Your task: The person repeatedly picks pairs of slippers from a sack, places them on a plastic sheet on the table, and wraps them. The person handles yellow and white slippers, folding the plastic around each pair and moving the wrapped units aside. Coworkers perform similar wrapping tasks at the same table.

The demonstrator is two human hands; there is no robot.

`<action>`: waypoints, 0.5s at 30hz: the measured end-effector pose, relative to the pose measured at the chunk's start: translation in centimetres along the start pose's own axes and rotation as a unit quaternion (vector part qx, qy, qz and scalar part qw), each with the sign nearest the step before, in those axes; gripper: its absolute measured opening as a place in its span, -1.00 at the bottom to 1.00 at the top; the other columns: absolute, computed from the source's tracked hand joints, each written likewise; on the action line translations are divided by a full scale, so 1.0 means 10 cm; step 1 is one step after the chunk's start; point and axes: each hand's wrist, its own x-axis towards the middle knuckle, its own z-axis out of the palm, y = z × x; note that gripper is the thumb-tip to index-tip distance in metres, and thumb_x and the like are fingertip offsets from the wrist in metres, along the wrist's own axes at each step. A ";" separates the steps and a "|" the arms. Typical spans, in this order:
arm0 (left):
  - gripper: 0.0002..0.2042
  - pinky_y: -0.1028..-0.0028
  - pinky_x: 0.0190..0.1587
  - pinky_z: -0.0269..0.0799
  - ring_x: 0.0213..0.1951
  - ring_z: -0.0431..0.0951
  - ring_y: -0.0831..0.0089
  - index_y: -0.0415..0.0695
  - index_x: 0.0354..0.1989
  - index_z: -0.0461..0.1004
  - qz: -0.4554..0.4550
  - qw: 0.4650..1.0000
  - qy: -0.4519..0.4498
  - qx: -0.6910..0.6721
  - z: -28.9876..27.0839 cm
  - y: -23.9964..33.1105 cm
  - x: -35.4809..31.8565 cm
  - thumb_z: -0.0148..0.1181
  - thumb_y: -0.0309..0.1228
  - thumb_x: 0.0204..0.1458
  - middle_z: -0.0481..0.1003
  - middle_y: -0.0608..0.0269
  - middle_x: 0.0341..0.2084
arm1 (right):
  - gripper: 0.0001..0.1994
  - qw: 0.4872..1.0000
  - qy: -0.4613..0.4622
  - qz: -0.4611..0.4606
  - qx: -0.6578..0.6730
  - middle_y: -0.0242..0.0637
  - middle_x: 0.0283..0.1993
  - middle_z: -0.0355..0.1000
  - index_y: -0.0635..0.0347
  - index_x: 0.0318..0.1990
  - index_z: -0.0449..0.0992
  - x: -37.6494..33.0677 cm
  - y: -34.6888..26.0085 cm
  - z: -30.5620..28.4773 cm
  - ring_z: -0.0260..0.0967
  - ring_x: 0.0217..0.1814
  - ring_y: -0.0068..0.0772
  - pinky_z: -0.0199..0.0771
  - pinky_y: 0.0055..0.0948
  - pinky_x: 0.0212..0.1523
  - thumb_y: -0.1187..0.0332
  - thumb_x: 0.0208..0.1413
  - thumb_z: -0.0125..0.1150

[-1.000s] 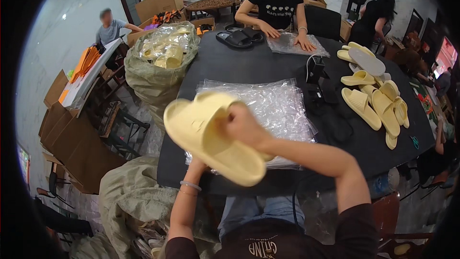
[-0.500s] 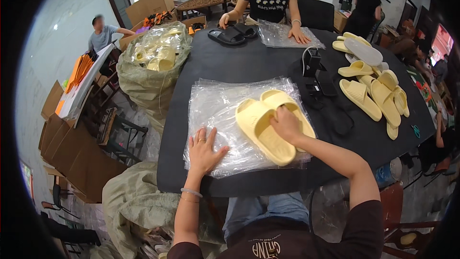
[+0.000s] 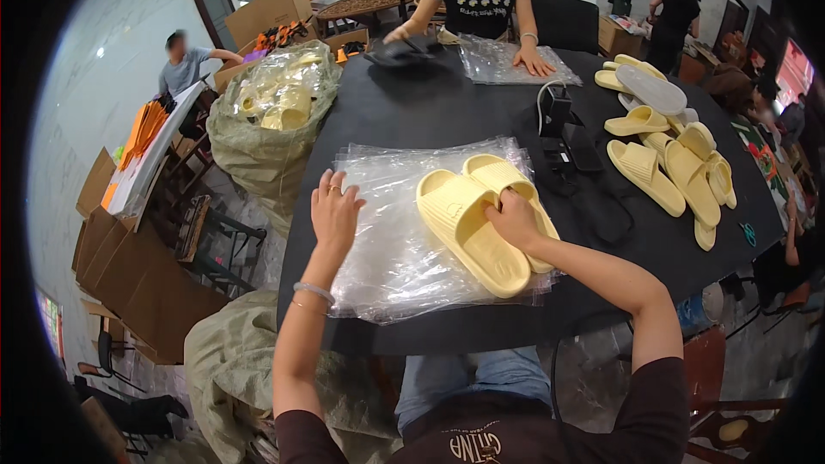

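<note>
On the near side of the black table, the right hand curls its fingers over a pair of pale yellow foam slides lying side by side on a stack of clear plastic bags. Left of them, the left hand presses flat on the plastic, fingers slightly spread.

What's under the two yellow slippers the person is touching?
The yellow slippers lie on a stack of clear plastic bags, spread on the black table. The right hand rests between them. The bag surface right beneath them is covered.
</note>
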 end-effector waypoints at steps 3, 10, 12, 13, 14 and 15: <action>-0.87 0.29 -0.19 0.34 -0.31 0.54 0.30 -0.17 -0.38 0.48 0.001 0.993 -0.076 -0.086 0.20 -0.23 0.02 0.18 -0.37 0.01 0.51 0.20 -0.50 | -0.67 1.000 -0.013 0.028 -0.005 0.04 -0.37 0.40 0.36 -0.45 0.39 0.04 -0.12 -0.10 0.39 -0.31 0.08 0.34 -0.06 -0.26 0.18 0.04 0.14; -0.77 0.30 -0.45 0.41 -0.59 0.54 0.31 -0.13 -0.37 0.51 -0.232 0.929 -0.201 -0.205 0.42 -0.53 0.53 0.12 -0.22 0.10 0.51 0.20 -0.64 | -0.65 0.990 -0.099 0.033 -0.090 0.09 -0.18 0.42 0.37 -0.25 0.40 0.00 -0.12 -0.03 0.41 -0.13 0.11 0.39 -0.05 -0.09 0.16 0.09 0.06; -0.77 0.26 -0.43 0.42 -0.50 0.56 0.28 -0.09 -0.38 0.52 -0.206 0.958 -0.159 -0.117 0.62 -0.53 0.56 0.16 -0.18 0.06 0.51 0.21 -0.53 | -0.64 0.991 -0.085 0.038 -0.096 0.10 -0.14 0.41 0.37 -0.20 0.39 -0.02 -0.08 0.02 0.40 -0.11 0.12 0.38 -0.04 -0.08 0.17 0.10 0.04; -0.78 0.24 -0.42 0.42 -0.48 0.56 0.28 -0.07 -0.36 0.52 -0.172 0.975 -0.124 -0.067 0.69 -0.56 0.52 0.17 -0.18 0.05 0.51 0.23 -0.48 | -0.64 0.992 -0.081 0.042 -0.092 0.10 -0.13 0.40 0.38 -0.19 0.39 0.00 -0.09 0.04 0.40 -0.11 0.13 0.38 -0.03 -0.08 0.17 0.10 0.04; -0.79 0.23 -0.42 0.43 -0.46 0.56 0.27 -0.06 -0.34 0.51 -0.137 0.986 -0.090 -0.019 0.80 -0.58 0.43 0.18 -0.19 0.04 0.51 0.24 -0.42 | -0.63 0.992 -0.079 0.050 -0.089 0.10 -0.11 0.39 0.38 -0.19 0.38 -0.01 -0.11 0.06 0.40 -0.10 0.13 0.38 -0.02 -0.08 0.17 0.10 0.03; -0.80 0.23 -0.40 0.44 -0.39 0.55 0.27 -0.06 -0.31 0.50 -0.123 0.986 -0.116 0.004 0.92 -0.57 0.28 0.18 -0.20 0.03 0.49 0.24 -0.36 | -0.63 0.991 -0.078 0.059 -0.086 0.10 -0.10 0.39 0.38 -0.18 0.38 -0.03 -0.12 0.07 0.40 -0.10 0.14 0.38 -0.01 -0.08 0.16 0.10 0.03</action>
